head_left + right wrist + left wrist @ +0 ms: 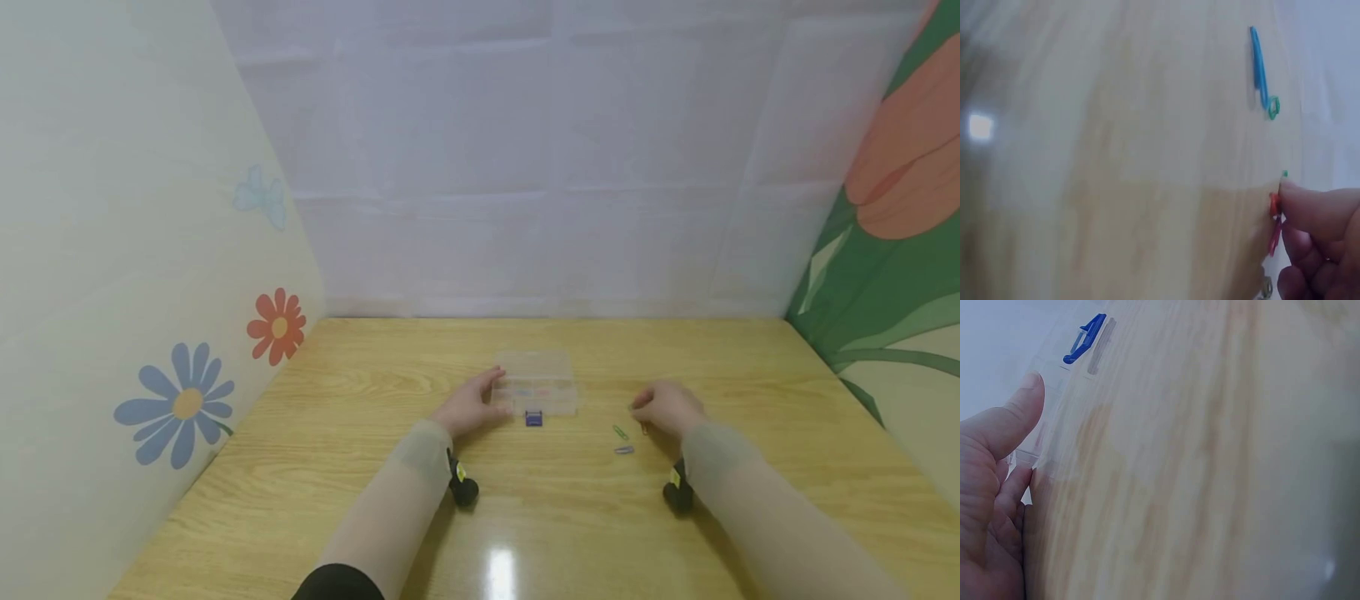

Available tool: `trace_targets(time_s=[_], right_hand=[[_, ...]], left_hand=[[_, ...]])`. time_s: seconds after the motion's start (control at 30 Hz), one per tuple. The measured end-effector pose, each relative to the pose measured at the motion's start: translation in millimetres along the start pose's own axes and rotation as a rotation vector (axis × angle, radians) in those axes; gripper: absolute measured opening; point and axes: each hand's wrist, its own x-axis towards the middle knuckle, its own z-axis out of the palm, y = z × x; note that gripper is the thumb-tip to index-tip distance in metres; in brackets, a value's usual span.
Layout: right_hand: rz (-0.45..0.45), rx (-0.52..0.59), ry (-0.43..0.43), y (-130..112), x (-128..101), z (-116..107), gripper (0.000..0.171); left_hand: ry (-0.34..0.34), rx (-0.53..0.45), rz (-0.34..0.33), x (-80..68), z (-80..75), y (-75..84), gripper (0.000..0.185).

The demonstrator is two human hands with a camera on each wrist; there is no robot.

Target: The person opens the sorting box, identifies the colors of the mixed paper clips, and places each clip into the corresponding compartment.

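A clear plastic box [536, 402] stands on the table with its lid [534, 363] raised and a blue latch [533, 418] at its front. My left hand [471, 405] holds the box's left end, thumb at the front and fingers round the side. To the right, my right hand [669, 407] pinches a small green clip [1284, 173], mostly hidden by the thumb. An orange clip [1274, 204] and a pink-red clip [1275, 237] lie by those fingertips. Nearer me are a green paper clip [620, 432] and a blue clip [624, 450].
Small coloured items [542, 392] show faintly inside the box. The wooden table [360, 367] meets a white cloth wall [450, 167] behind, with flower-printed panels on both sides. Another small clip [1267, 287] lies below my right fingers in the right wrist view.
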Motion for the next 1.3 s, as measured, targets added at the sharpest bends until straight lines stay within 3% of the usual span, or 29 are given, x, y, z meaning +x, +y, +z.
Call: trace_targets(time_s=[0.5, 0.8, 1.07, 1.3], right_hand=[[-0.03, -0.051, -0.023, -2.1, 2.9, 1.6, 0.012], [-0.063, 0.065, -0.017, -3.1, 7.1, 3.9, 0.019], [-0.069, 0.174, -0.004, -9.3, 9.9, 7.6, 0.034], [-0.093, 0.249, 0.025, -20.7, 11.0, 11.7, 0.031]], left_hand=[[0.007, 0.015, 0.009, 0.8, 0.1, -2.1, 0.081], [0.01, 0.028, 0.002, 0.3, 0.2, -0.1, 0.081], [0.007, 0.033, -0.005, 0.2, -0.1, -0.6, 0.082], [0.004, 0.03, -0.009, -0.1, -0.6, -0.6, 0.082]])
